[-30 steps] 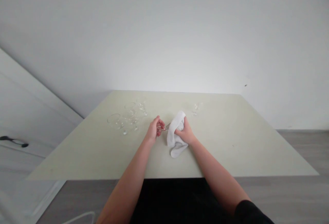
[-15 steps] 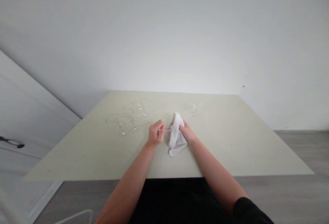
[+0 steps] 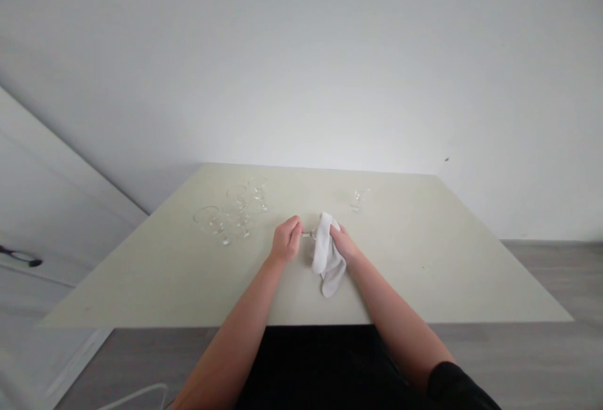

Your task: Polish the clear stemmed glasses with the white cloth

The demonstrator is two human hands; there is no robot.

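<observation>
My left hand (image 3: 286, 238) is closed around the foot end of a stemmed glass (image 3: 308, 234), which lies sideways between my hands. Only a short length of its clear stem shows; the bowl is hidden by a white cloth (image 3: 322, 250). With my right hand (image 3: 343, 242) I grip that cloth at the bowl end, thumb on the near side. A loose tail of the cloth hangs toward the table's front edge.
Several clear stemmed glasses (image 3: 242, 221) stand in a group on the left of the pale table (image 3: 424, 240). Another small glass (image 3: 359, 199) stands alone at the back right. Behind is a white wall (image 3: 301, 83); a white door with a dark handle (image 3: 21, 257) is at left.
The cloth has shifted slightly right and its tail has swung down and right. My left hand has turned a little on the glass. The standing glasses have not moved.
</observation>
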